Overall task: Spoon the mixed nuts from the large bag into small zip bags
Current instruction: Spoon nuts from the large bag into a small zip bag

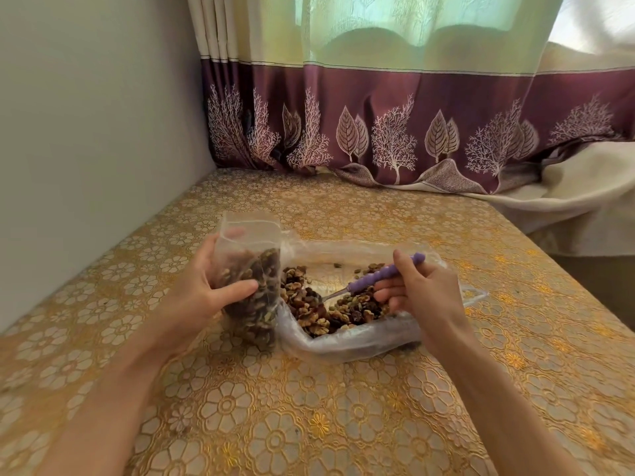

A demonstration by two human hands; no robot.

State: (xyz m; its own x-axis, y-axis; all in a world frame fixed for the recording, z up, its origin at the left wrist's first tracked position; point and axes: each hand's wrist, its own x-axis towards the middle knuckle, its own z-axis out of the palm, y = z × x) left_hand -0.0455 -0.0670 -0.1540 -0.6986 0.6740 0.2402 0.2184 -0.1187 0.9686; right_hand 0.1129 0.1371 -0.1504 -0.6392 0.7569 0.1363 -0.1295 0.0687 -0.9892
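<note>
While your left hand (206, 286) grips the small zip bag (252, 280) upright just beside the large bag (350, 334), your right hand (417, 293) holds the purple-handled spoon (374, 278) in the mixed nuts (330, 307); the zip bag's mouth looks narrow, so a heaped spoonful could spill onto the tablecloth (309, 424).

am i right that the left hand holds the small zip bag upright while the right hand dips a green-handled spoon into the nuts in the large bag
Nearly. In the head view the spoon has a purple handle, not green. The rest stands: the left hand holds the small zip bag upright, and the right hand dips the spoon into the nuts in the large bag.
</note>
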